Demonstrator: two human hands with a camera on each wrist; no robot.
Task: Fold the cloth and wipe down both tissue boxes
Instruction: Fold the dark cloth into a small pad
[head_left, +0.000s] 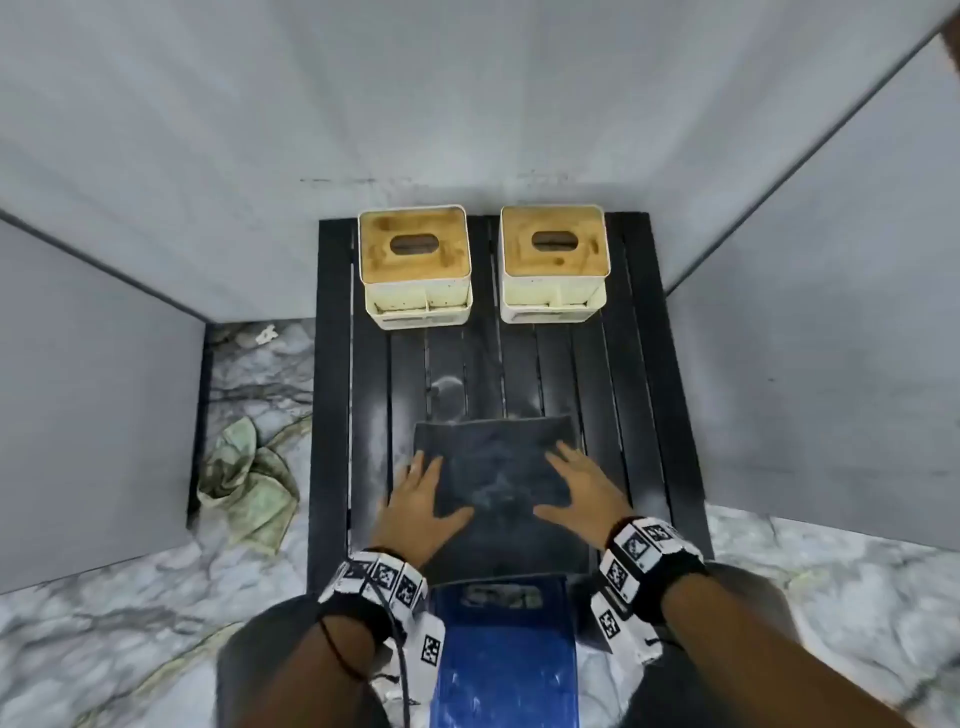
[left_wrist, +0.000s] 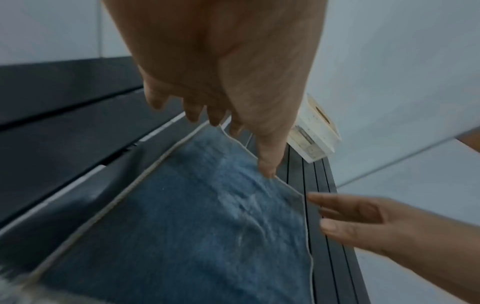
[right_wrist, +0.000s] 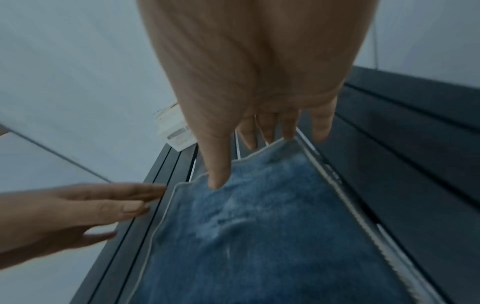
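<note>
A dark blue cloth (head_left: 493, 467) lies flat on the near half of a black slatted table (head_left: 332, 395). My left hand (head_left: 418, 499) rests flat on the cloth's left edge, fingers straight. Over on the right edge, my right hand (head_left: 582, 488) lies flat the same way. Two white tissue boxes with wooden lids stand side by side at the table's far end, the left box (head_left: 415, 265) and the right box (head_left: 553, 262). In the left wrist view the cloth (left_wrist: 207, 226) shows blue with a pale hem under my left hand (left_wrist: 221, 115); the right wrist view shows the cloth (right_wrist: 259, 236) beneath my right hand (right_wrist: 259, 139).
Grey walls (head_left: 467, 104) close in behind and on both sides of the table. A crumpled green cloth (head_left: 244, 483) lies on the marble floor (head_left: 104, 649) to the left. A blue stool or box (head_left: 506, 654) sits between my knees at the table's near edge.
</note>
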